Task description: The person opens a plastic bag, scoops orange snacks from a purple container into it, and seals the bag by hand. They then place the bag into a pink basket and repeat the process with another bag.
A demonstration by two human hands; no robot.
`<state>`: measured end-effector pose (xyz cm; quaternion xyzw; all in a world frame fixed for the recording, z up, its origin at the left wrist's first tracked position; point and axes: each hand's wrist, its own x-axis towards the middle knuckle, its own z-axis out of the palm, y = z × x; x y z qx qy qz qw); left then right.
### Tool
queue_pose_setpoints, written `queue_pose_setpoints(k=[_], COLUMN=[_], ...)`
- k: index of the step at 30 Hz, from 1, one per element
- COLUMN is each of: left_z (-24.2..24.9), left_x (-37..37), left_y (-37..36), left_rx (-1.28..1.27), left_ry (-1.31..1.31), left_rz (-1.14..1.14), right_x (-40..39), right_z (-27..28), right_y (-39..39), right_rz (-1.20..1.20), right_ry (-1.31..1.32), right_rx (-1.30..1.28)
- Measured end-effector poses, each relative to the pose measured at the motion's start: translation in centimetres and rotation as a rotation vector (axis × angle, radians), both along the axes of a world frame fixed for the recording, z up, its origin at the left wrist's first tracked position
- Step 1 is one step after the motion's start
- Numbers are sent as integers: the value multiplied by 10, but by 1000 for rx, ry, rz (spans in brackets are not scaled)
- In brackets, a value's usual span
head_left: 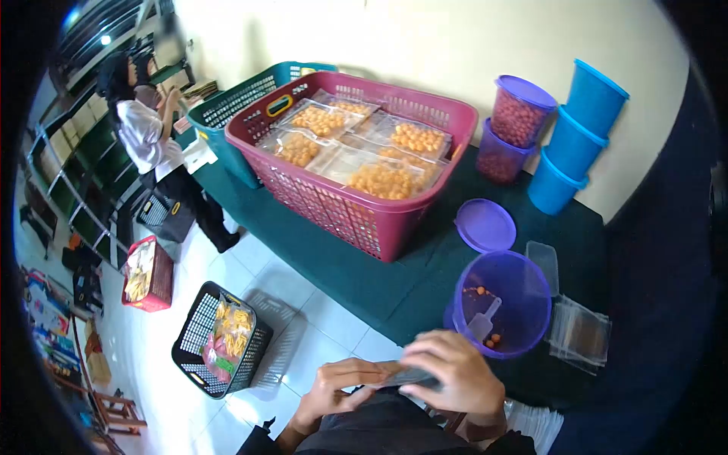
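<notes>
Low in front of my body, my left hand (345,384) pinches one end of a small clear plastic bag (412,377). My right hand (459,373) curves over the bag's other end, thumb below and fingers above, slightly blurred. The bag looks flat, and its contents, if any, cannot be made out. Just beyond my right hand stands an open purple tub (540,307) with a clear scoop (482,322) and a few orange-brown round snacks inside. Flat clear bags (580,334) lie to the right of the tub.
A maroon basket (318,199) of bagged snacks stands on the green-covered table (425,284), a teal basket (246,171) behind it. Purple tubs (522,114) and blue tubs (569,144) are stacked by the wall. A black basket (262,345) sits on the floor. Another person (148,144) stands at left.
</notes>
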<state>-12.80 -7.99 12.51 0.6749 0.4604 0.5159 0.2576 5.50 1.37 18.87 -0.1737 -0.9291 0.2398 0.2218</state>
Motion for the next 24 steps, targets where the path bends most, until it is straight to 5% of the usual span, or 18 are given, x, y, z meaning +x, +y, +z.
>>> queue_pose_setpoints(k=[12, 19, 24], left_z=[-14, -6, 8], left_x=[-20, -87, -164], left_y=[-26, -26, -31], left_rx=[-3, 120, 201], left_ry=[-90, 157, 106], left_rz=[187, 268, 313], right_x=[-71, -119, -151], right_z=[-24, -7, 18], right_y=[10, 22, 36], right_rz=[480, 473, 353], right_ry=[-62, -107, -126], right_rx=[119, 229, 322])
